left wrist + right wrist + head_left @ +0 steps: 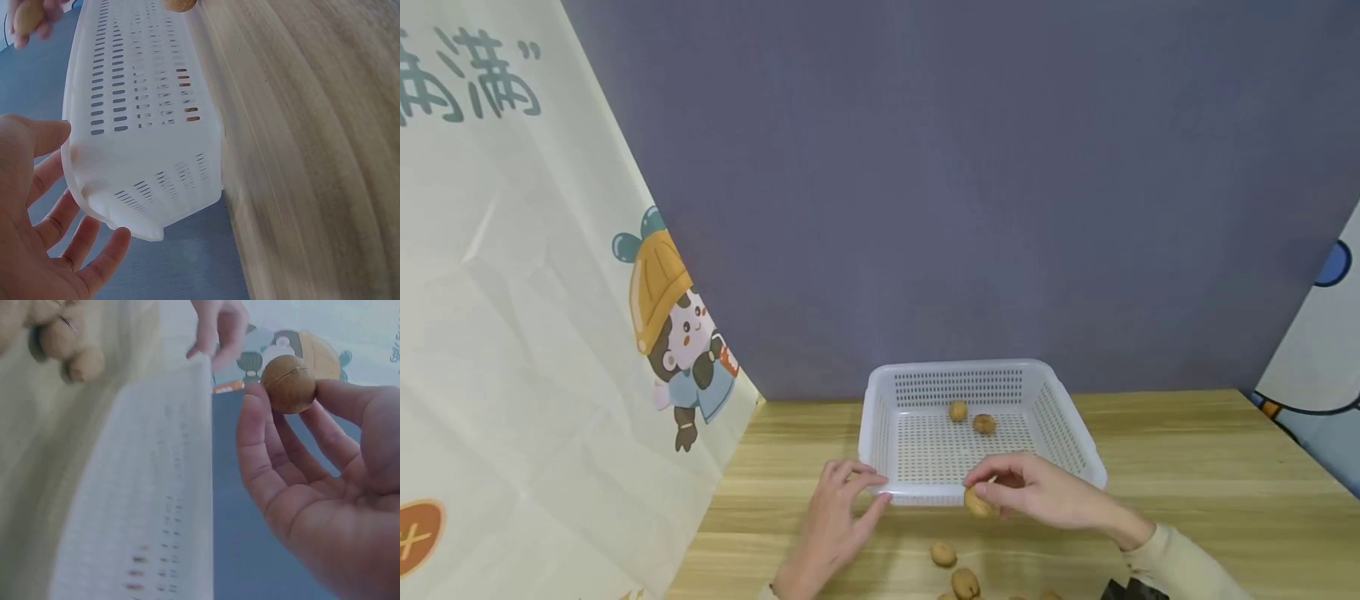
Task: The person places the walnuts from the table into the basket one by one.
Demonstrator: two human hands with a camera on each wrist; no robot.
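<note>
A white plastic basket [985,490] with slotted walls stands on the wooden table. Two walnuts lie inside: a paler walnut [958,411] and a browner walnut [984,424]. My right hand [1037,492] pinches another walnut [289,384] between thumb and fingertips, just over the basket's near rim in the head view. At the near left corner, my left hand [838,521] holds the basket's rim, thumb on the near side and fingers around the corner. The left wrist view shows this hand [47,206] with its fingers spread about the rim [70,169].
Nearer than the basket, a loose walnut [943,553] and another walnut [966,582] lie on the table [760,492], with more cut off by the lower edge. A dark grey panel [955,192] rises behind, and a printed white sheet [550,333] stands at left.
</note>
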